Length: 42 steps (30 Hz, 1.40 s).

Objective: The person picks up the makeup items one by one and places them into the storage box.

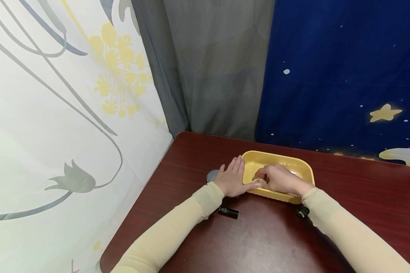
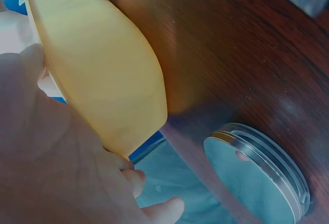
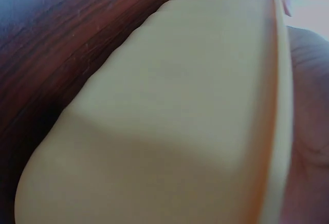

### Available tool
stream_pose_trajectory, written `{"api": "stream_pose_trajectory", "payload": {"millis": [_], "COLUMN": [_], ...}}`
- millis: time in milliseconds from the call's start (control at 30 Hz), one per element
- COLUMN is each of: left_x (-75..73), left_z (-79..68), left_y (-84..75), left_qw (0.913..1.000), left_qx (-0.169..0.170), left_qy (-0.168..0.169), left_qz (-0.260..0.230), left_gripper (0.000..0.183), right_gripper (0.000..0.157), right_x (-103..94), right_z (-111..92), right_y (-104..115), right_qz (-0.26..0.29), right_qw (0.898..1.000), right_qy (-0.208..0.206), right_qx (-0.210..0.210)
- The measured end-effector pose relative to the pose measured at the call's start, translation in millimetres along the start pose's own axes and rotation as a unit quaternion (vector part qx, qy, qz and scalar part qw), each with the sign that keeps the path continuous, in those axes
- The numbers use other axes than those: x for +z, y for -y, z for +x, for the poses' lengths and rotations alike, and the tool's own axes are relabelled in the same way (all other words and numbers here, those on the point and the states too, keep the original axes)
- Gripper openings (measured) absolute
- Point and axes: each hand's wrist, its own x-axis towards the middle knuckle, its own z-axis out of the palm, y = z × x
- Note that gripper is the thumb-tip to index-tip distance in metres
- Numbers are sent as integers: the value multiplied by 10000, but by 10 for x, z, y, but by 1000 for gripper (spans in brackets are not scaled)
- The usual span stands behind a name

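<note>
A yellow plastic basket (image 1: 276, 154) stands on the dark red table. My left hand (image 1: 233, 177) lies along its left rim with straight fingers, thumb stretched over the near edge. In the left wrist view the outer wall of the basket (image 2: 108, 70) runs beside that palm. My right hand (image 1: 278, 179) reaches inside, its curled fingers pinching a small round pale piece (image 1: 259, 183) close to the left thumb. What the piece is cannot be made out. The right wrist view is mostly filled by the basket's side (image 3: 154, 106), with part of the right hand (image 3: 311, 100) beyond the rim.
Left of the basket is a round mirror-like compact (image 1: 212, 175), standing near its wall in the left wrist view (image 2: 252, 175). A black tube (image 1: 228, 212) lies on the table (image 1: 259, 242) by the left sleeve. A small black item (image 1: 302, 211) sits by the right sleeve. Curtains hang behind.
</note>
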Motion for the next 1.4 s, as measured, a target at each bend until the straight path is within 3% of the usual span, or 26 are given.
{"api": "stream_pose_trajectory", "payload": {"millis": [300,567,1400], "left_x": [1,-7,2], "left_z": [-3,2,-8], "left_y": [7,7,14], "left_qw": [9999,9999,10000], "left_qx": [-3,-6,47], "left_qy": [13,89,59], "left_qz": [-168,-133,-63], "left_gripper": [109,109,111], "right_gripper": [25,27,35], "right_x": [70,91,125], "right_z": [95,140,228], "right_y": [-54,-39,40], "right_qz": [284,443,861], "right_qw": [9984,9980,9949], "right_qy": [462,435,518], "right_qx": [149,-111,-51]}}
